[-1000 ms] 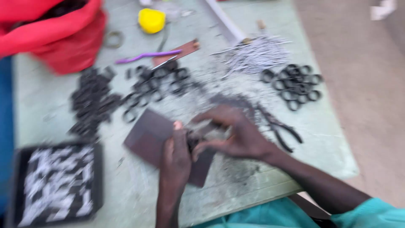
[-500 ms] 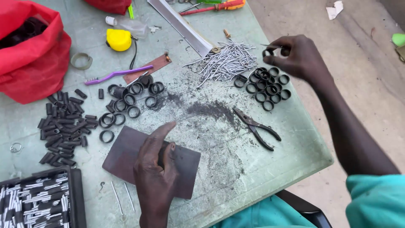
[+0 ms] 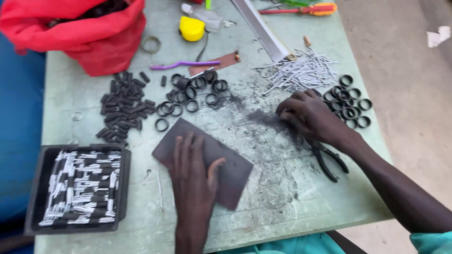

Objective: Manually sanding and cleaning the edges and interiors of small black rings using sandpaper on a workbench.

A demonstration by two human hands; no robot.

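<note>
Lying flat, fingers spread, on the dark brown sheet (image 3: 207, 157) near the tabletop's (image 3: 70, 101) front edge: left hand (image 3: 194, 176), holding nothing, just pressing down. Sheet's long axis running from the middle toward the front-right. Farther back and right, right hand (image 3: 310, 115) curling knuckles-up on the tabletop, fingertips hidden, so cannot tell whether gripping anything. Resting just beside it toward the right edge: black rings (image 3: 349, 101), nearer this hand than the other. Pliers (image 3: 329, 160) poking out from under the wrist.

L hand (image 3: 194, 171) flat, palm down; R hand (image 3: 308, 115) curled, knuckles up.
</note>
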